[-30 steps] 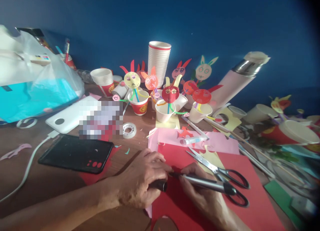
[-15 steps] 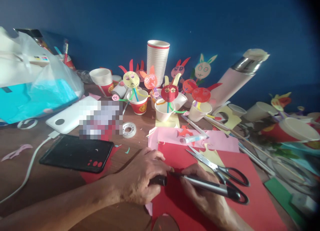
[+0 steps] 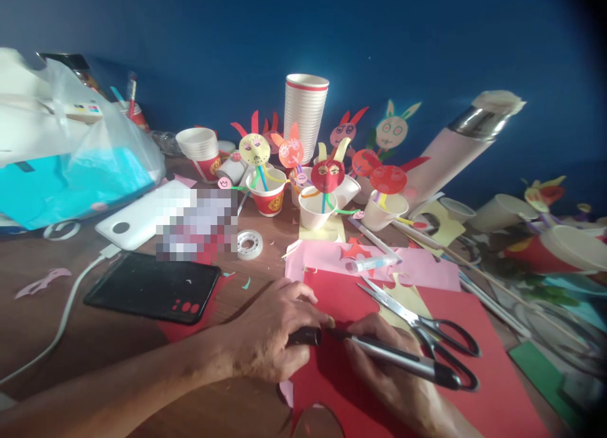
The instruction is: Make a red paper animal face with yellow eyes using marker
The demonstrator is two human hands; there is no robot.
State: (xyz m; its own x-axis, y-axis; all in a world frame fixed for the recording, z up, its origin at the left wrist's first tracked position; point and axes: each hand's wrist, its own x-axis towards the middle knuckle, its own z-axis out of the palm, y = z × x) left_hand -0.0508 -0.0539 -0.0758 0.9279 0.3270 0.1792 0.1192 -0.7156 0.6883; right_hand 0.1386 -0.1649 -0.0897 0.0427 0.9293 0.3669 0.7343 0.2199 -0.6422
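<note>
My right hand (image 3: 396, 376) grips the marker (image 3: 403, 356) over the red paper (image 3: 341, 292), my left hand (image 3: 277, 327) the cap (image 3: 306, 337); probably light and stiff, the marker should steer best held near its tip (image 3: 337, 333).

Blue wall (image 3: 213, 46), paler at left, behind brown table (image 3: 241, 406); upper right corner dark.

Left of the fingers (image 3: 303, 316) lies a black phone case (image 3: 147, 291), a white device (image 3: 135, 220) beyond it; beyond them rightward, a flask (image 3: 443, 160) leans.
</note>
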